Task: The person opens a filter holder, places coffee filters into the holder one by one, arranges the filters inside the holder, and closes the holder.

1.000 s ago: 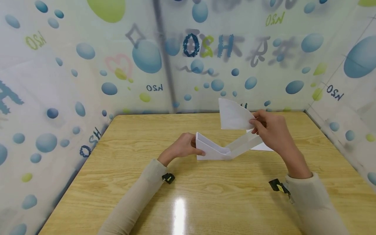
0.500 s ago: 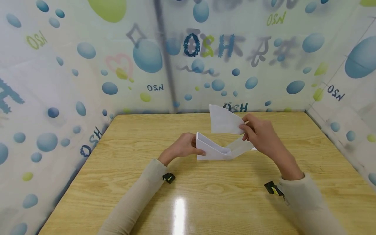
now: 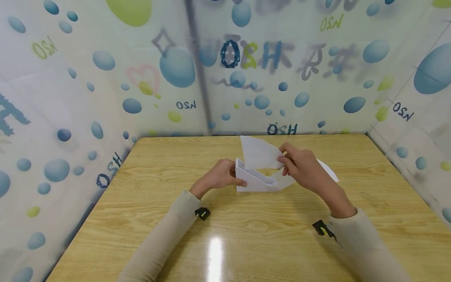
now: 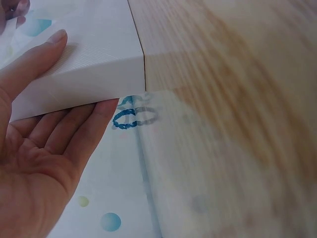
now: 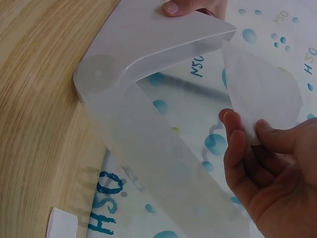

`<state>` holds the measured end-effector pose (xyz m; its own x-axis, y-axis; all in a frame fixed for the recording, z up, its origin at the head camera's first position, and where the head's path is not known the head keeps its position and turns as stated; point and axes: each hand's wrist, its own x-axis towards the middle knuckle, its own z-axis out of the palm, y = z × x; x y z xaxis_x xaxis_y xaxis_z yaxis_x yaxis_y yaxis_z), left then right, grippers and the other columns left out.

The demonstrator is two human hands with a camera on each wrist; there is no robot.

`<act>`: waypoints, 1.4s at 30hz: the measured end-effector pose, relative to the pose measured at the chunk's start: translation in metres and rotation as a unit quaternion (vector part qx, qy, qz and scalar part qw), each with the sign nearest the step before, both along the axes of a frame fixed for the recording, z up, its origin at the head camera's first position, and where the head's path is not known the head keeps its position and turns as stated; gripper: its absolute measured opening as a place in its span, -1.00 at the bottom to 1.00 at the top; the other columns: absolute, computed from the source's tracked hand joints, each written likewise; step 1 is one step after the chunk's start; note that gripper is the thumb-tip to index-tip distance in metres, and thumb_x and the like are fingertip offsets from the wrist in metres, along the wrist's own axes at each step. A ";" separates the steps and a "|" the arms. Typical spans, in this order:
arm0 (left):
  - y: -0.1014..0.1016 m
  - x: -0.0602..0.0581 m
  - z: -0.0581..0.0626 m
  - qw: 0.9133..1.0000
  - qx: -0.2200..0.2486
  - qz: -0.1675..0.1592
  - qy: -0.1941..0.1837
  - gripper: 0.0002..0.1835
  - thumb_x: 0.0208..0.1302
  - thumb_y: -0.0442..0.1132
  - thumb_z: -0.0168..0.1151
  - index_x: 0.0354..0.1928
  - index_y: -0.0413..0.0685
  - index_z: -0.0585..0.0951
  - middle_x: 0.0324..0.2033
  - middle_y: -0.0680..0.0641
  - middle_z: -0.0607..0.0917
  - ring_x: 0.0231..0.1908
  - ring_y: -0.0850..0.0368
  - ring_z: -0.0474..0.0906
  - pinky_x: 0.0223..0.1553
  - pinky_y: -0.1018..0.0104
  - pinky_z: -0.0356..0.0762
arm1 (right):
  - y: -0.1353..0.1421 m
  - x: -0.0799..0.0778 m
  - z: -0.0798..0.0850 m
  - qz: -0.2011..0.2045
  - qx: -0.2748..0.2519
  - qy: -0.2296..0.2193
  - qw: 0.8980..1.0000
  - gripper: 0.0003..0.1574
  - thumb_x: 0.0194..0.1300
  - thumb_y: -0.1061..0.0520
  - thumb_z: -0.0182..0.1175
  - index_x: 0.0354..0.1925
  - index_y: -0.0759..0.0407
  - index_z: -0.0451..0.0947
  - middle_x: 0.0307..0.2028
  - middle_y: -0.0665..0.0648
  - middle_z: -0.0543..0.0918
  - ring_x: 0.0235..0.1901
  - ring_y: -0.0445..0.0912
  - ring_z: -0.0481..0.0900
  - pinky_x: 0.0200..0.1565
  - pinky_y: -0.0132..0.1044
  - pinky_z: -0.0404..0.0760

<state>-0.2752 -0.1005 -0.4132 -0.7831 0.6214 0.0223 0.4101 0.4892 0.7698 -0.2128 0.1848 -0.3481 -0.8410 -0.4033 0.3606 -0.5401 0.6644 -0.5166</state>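
A shallow white plastic case stands on its edge on the table, its translucent hinged lid swung up to the right. My left hand grips the case's left end, thumb on the near face and fingers behind, as the left wrist view also shows of the case. Between thumb and fingertips my right hand pinches a thin white paper piece with one curved edge. The paper's lower left part is just above the case's open slot; whether it touches the rim I cannot tell.
Another white sheet with a rounded edge lies on the wooden table behind my right hand. A patterned fabric wall closes off the table's far edge.
My right hand has moved left and down with the paper, bringing it from above the lid to over the case. The white sheet behind shows more. The left hand and case have stayed put.
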 end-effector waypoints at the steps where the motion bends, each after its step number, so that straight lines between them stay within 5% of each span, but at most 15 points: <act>1: 0.000 0.000 0.000 1.000 0.001 0.000 -0.001 -0.65 0.15 -0.24 0.58 -0.01 -0.11 0.74 -0.12 -0.11 0.84 -0.22 0.18 0.78 -0.17 0.33 0.73 | -0.001 0.000 0.000 0.002 0.001 -0.002 1.000 -0.94 0.57 0.25 0.09 -0.06 0.22 0.49 -0.57 0.02 0.68 -0.57 -0.19 0.60 -0.55 -0.35 0.46; 8: 0.000 0.001 0.001 1.000 0.005 -0.002 -0.003 -0.62 0.16 -0.25 0.58 0.02 -0.13 0.73 -0.12 -0.13 0.84 -0.23 0.18 0.78 -0.18 0.32 0.73 | -0.006 -0.001 -0.003 0.006 0.009 -0.012 1.000 -0.94 0.57 0.27 0.09 -0.05 0.22 0.48 -0.57 0.03 0.67 -0.55 -0.10 0.65 -0.55 -0.36 0.46; 17: 0.000 0.001 0.003 1.000 0.002 -0.004 0.007 -0.60 0.15 -0.25 0.58 0.04 -0.10 0.71 -0.13 -0.11 0.84 -0.27 0.22 0.75 -0.22 0.35 0.70 | -0.008 -0.001 -0.005 0.024 0.019 -0.024 0.999 -0.96 0.56 0.26 0.11 -0.08 0.16 0.50 -0.56 0.01 0.66 -0.57 -0.29 0.57 -0.52 -0.36 0.47; 26: 0.000 0.001 0.003 1.000 0.005 -0.013 0.006 -0.57 0.16 -0.24 0.57 0.08 -0.08 0.71 -0.12 -0.10 0.84 -0.27 0.21 0.76 -0.23 0.34 0.70 | -0.009 -0.002 -0.008 0.041 0.009 -0.040 0.998 -0.95 0.53 0.21 0.16 -0.16 0.15 0.56 -0.54 0.01 0.59 -0.63 -0.17 0.55 -0.54 -0.34 0.48; 36: 0.000 0.001 0.002 1.000 0.010 -0.015 0.005 -0.55 0.15 -0.26 0.58 0.10 -0.06 0.70 -0.11 -0.09 0.84 -0.26 0.23 0.76 -0.21 0.34 0.72 | -0.012 -0.003 -0.013 0.037 -0.007 -0.008 0.999 -0.94 0.43 0.26 0.28 -0.22 0.16 0.69 -0.42 0.04 0.70 -0.49 -0.05 0.68 -0.46 -0.34 0.55; 42: 0.000 0.001 0.001 1.000 0.011 -0.014 0.007 -0.56 0.15 -0.26 0.58 0.09 -0.06 0.71 -0.12 -0.09 0.84 -0.27 0.22 0.76 -0.22 0.33 0.72 | -0.012 -0.003 -0.013 0.020 0.005 0.029 0.999 -0.95 0.37 0.27 0.34 -0.24 0.19 0.75 -0.35 0.08 0.70 -0.42 -0.14 0.67 -0.36 -0.33 0.63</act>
<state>-0.2747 -0.1007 -0.4123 -0.7650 0.6423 0.0470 0.4343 0.4606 0.7741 -0.2162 0.1728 -0.3615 -0.8024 -0.4398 0.4035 -0.5946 0.6468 -0.4775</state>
